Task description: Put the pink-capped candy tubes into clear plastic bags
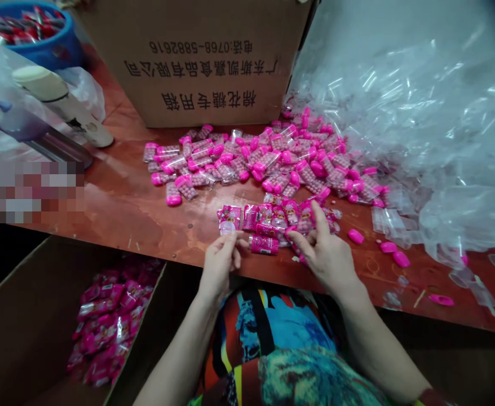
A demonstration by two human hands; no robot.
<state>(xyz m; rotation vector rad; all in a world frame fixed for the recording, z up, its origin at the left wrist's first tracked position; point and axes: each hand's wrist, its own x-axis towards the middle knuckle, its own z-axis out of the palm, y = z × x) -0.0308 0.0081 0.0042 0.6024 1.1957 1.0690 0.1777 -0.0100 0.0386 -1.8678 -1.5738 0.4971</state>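
My left hand is at the table's near edge, thumb and forefinger pinched at the lower end of a pink printed sleeve. Just right of its fingertips lies a pink-wrapped candy bottle. My right hand hovers over a group of pink-wrapped bottles, its thumb and forefinger spread apart and the other fingers curled. The thumb tip is by a pink cap; whether it touches is unclear. Behind them spreads a heap of clear bottles with pink caps, filled with small pink balls.
A cardboard box stands at the back. Clear plastic sleeves pile at the right, with loose pink caps nearby. Left are a tumbler and blue basin. Below left, an open carton holds wrapped bottles.
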